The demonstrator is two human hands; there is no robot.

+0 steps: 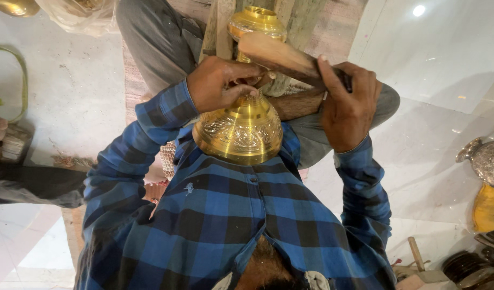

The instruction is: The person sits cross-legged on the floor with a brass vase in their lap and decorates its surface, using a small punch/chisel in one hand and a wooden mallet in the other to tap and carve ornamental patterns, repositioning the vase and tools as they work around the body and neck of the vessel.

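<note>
A polished brass vessel [241,131] with an engraved floral band rests between my knees, its round body against my blue checked shirt and its flared mouth [256,21] pointing away. My left hand [222,83] is curled around the vessel's narrow neck, fingertips pinched together; whether they hold a small tool is hidden. My right hand [349,102] grips a flat wooden mallet [279,56] that lies across the neck just above my left fingers.
Wooden posts [303,21] stand behind the vessel. On the white floor at right are an ornate silver vessel [486,161], a yellow object [488,207], dark round discs [467,266] and a wooden-handled tool [416,252]. A plastic bag [77,16] sits top left.
</note>
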